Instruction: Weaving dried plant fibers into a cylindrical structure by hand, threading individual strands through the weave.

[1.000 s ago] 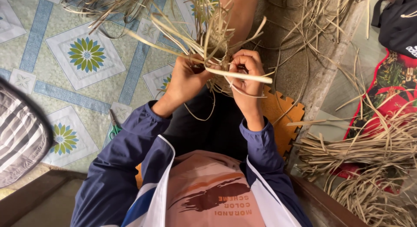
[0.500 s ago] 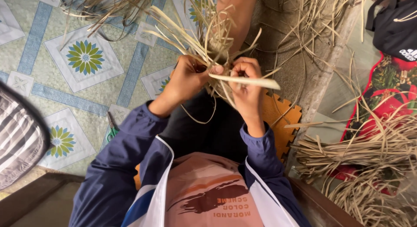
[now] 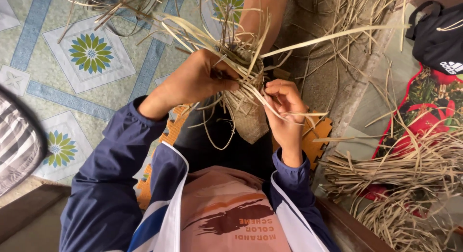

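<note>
Woven piece (image 3: 247,112): long axis upright, closed tip down, loose strips (image 3: 212,37) fanning upward. Left hand (image 3: 195,80) clenches its rim; right hand (image 3: 284,109) pinches one strip.

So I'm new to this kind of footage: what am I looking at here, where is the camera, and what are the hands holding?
There is no machine here. The camera sits on a person's head and looks straight down, so you see their own chest, blue sleeves and both hands. The left hand grips the top of a small woven piece made of dried, pale leaf strips, with loose ends sticking out above it. The right hand pinches one loose strip at the piece's side. Below is a patterned floor mat with blue flower motifs. A pile of the same dried strips lies to the right, on a red cloth. A black bag sits at the top right corner.
</note>
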